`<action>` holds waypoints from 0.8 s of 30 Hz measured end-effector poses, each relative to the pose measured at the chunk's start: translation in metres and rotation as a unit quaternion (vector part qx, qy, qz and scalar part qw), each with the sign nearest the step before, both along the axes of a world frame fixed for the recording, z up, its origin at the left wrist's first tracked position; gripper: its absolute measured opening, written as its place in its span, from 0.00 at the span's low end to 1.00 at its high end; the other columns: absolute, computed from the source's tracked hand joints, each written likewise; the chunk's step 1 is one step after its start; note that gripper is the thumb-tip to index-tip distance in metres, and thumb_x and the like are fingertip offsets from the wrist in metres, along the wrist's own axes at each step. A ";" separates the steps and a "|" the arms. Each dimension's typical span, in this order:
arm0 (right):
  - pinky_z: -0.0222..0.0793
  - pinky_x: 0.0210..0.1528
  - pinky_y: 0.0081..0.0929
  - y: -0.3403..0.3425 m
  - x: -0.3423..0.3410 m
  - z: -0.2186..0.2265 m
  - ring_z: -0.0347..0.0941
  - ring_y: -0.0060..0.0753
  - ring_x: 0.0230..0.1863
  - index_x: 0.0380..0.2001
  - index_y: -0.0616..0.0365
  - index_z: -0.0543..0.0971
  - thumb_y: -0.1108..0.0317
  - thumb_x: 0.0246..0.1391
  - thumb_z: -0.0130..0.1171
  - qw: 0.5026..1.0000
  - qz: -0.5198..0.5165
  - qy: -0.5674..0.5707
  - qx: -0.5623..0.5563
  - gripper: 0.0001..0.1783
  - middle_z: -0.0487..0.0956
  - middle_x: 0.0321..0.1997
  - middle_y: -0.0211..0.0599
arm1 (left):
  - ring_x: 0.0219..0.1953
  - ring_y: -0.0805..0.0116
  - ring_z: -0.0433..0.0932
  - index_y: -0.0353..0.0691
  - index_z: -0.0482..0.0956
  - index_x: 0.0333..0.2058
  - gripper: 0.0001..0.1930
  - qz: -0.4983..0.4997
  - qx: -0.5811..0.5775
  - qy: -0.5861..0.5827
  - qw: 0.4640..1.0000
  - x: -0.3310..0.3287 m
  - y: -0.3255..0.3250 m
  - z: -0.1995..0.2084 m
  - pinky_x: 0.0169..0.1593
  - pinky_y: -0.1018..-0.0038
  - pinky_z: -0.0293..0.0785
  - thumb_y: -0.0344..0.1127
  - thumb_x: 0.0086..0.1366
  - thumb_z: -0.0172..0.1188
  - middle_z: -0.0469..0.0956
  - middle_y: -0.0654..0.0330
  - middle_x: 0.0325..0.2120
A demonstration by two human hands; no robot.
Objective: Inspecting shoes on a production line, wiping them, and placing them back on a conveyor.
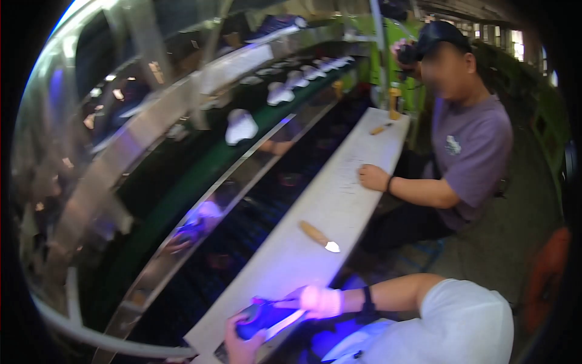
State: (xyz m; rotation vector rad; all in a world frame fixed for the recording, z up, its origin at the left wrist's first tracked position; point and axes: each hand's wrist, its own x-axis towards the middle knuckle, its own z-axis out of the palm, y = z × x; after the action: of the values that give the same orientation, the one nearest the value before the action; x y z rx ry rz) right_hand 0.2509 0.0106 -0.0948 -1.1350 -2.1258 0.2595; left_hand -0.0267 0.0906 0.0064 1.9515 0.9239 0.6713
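Observation:
Violet light falls on a dark shoe (257, 321) with a pale sole edge, low over the near end of the white bench. My left hand (241, 344) grips its near-left side, thumb along the edge. From the right, my right hand (298, 299) reaches onto the shoe's upper, its fingers closed about the top side and blurred. A pale cuff (322, 301) covers that hand's back and wrist, and a black band (367, 300) circles the forearm. Further up the bench lies a wooden-handled tool (316, 234) with a short, bright, pointed blade.
The narrow white bench (285, 258) runs away from me. Left of it, a green conveyor belt (267, 111) carries pale shoe-shaped pieces (240, 127) behind a metal rail. At the bench's far right sits a person (470, 145) in a cap, one hand resting on it, near another small tool (381, 128).

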 end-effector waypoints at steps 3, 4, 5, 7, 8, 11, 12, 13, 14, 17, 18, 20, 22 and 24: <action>0.82 0.50 0.46 -0.002 0.043 0.077 0.84 0.56 0.47 0.73 0.46 0.70 0.74 0.47 0.66 0.979 -0.059 -0.017 0.197 0.45 0.81 0.57 0.48 | 0.63 0.51 0.76 0.36 0.67 0.65 0.36 -0.006 0.033 -0.261 0.965 0.029 -0.005 0.031 0.69 0.55 0.70 0.35 0.60 0.74 0.75 0.47 0.61; 0.80 0.40 0.42 0.010 0.062 0.126 0.83 0.50 0.38 0.66 0.49 0.74 0.73 0.56 0.65 0.957 -0.059 -0.037 0.282 0.33 0.82 0.43 0.44 | 0.65 0.44 0.76 0.37 0.57 0.71 0.46 -0.034 -0.021 -0.393 0.919 0.033 -0.003 0.037 0.70 0.50 0.70 0.35 0.58 0.73 0.70 0.41 0.66; 0.76 0.34 0.43 0.015 0.075 0.171 0.80 0.47 0.34 0.60 0.51 0.78 0.71 0.61 0.64 0.962 -0.131 -0.051 0.233 0.23 0.81 0.35 0.42 | 0.65 0.45 0.75 0.38 0.52 0.73 0.48 -0.021 -0.010 -0.397 0.917 0.032 0.000 0.043 0.69 0.51 0.71 0.36 0.59 0.71 0.66 0.42 0.68; 0.75 0.37 0.43 0.054 0.118 0.263 0.80 0.51 0.35 0.58 0.52 0.80 0.72 0.55 0.67 0.891 -0.154 -0.064 0.422 0.25 0.81 0.35 0.42 | 0.64 0.48 0.75 0.39 0.50 0.75 0.47 0.039 0.012 -0.374 0.927 0.036 -0.009 0.061 0.66 0.54 0.73 0.37 0.63 0.68 0.65 0.42 0.70; 0.77 0.42 0.45 0.070 0.129 0.309 0.80 0.52 0.41 0.65 0.53 0.76 0.72 0.53 0.69 0.833 -0.220 -0.096 0.499 0.34 0.81 0.42 0.43 | 0.63 0.49 0.75 0.38 0.50 0.75 0.49 0.049 0.012 -0.345 0.937 0.036 -0.005 0.059 0.65 0.56 0.74 0.35 0.62 0.71 0.65 0.43 0.69; 0.80 0.49 0.49 0.140 0.138 0.428 0.81 0.54 0.49 0.67 0.43 0.77 0.65 0.58 0.66 0.788 -0.410 -0.153 0.433 0.32 0.82 0.52 0.47 | 0.61 0.53 0.77 0.38 0.53 0.74 0.47 0.052 0.024 -0.267 0.962 0.030 0.005 0.023 0.62 0.60 0.77 0.26 0.60 0.71 0.68 0.46 0.66; 0.80 0.50 0.50 0.168 0.135 0.459 0.81 0.55 0.50 0.66 0.42 0.78 0.63 0.60 0.63 0.770 -0.460 -0.195 0.398 0.29 0.82 0.54 0.47 | 0.61 0.55 0.77 0.38 0.55 0.73 0.46 0.074 0.011 -0.245 0.967 0.029 0.004 0.017 0.61 0.62 0.78 0.24 0.60 0.71 0.69 0.47 0.65; 0.80 0.51 0.50 0.192 0.136 0.481 0.81 0.55 0.52 0.64 0.43 0.80 0.63 0.62 0.61 0.774 -0.461 -0.228 0.370 0.26 0.83 0.54 0.48 | 0.60 0.57 0.77 0.38 0.58 0.72 0.43 0.086 -0.020 -0.216 0.972 0.034 0.006 0.020 0.60 0.63 0.79 0.23 0.60 0.71 0.70 0.48 0.64; 0.80 0.51 0.51 0.216 0.139 0.494 0.81 0.55 0.54 0.62 0.44 0.82 0.63 0.63 0.58 0.776 -0.463 -0.258 0.340 0.23 0.83 0.54 0.49 | 0.58 0.58 0.79 0.40 0.60 0.71 0.41 0.089 -0.022 -0.195 0.976 0.040 0.015 0.015 0.58 0.65 0.79 0.21 0.60 0.67 0.71 0.49 0.63; 0.80 0.51 0.49 0.268 0.143 0.479 0.84 0.56 0.51 0.52 0.49 0.86 0.65 0.63 0.55 0.848 -0.343 -0.230 0.332 0.18 0.86 0.48 0.52 | 0.60 0.57 0.77 0.38 0.63 0.70 0.40 0.120 0.004 -0.164 0.979 0.056 0.067 -0.010 0.59 0.62 0.78 0.25 0.61 0.71 0.73 0.49 0.62; 0.80 0.51 0.49 0.271 0.130 0.463 0.85 0.56 0.48 0.50 0.51 0.87 0.65 0.62 0.55 0.864 -0.338 -0.224 0.297 0.17 0.87 0.46 0.53 | 0.60 0.57 0.77 0.38 0.64 0.69 0.39 0.145 0.015 -0.164 0.976 0.057 0.084 -0.020 0.60 0.62 0.77 0.25 0.61 0.71 0.73 0.48 0.62; 0.80 0.52 0.50 0.254 0.133 0.420 0.85 0.58 0.45 0.44 0.55 0.87 0.57 0.61 0.57 0.870 -0.352 -0.268 0.217 0.18 0.87 0.44 0.52 | 0.61 0.53 0.76 0.36 0.65 0.68 0.38 0.178 0.060 -0.092 0.978 0.069 0.111 -0.022 0.63 0.60 0.75 0.30 0.62 0.72 0.74 0.48 0.62; 0.80 0.52 0.50 0.240 0.164 0.364 0.86 0.57 0.44 0.43 0.57 0.87 0.55 0.60 0.59 0.890 -0.349 -0.246 0.164 0.19 0.87 0.44 0.53 | 0.62 0.52 0.75 0.35 0.65 0.68 0.39 0.173 0.042 -0.014 0.984 0.080 0.141 -0.033 0.63 0.58 0.74 0.34 0.61 0.74 0.73 0.46 0.63; 0.81 0.52 0.50 0.241 0.187 0.312 0.86 0.55 0.45 0.40 0.57 0.88 0.54 0.58 0.60 0.860 -0.413 -0.259 0.149 0.19 0.87 0.44 0.53 | 0.63 0.52 0.75 0.34 0.66 0.68 0.39 0.142 0.002 0.005 0.990 0.081 0.188 -0.079 0.66 0.58 0.73 0.33 0.61 0.74 0.73 0.47 0.63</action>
State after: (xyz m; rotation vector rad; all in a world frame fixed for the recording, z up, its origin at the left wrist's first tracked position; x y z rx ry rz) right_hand 0.4381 0.2518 0.2173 -1.9334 -1.7673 -0.8256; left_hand 0.0540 0.2788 -0.0729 1.8437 1.2216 0.8251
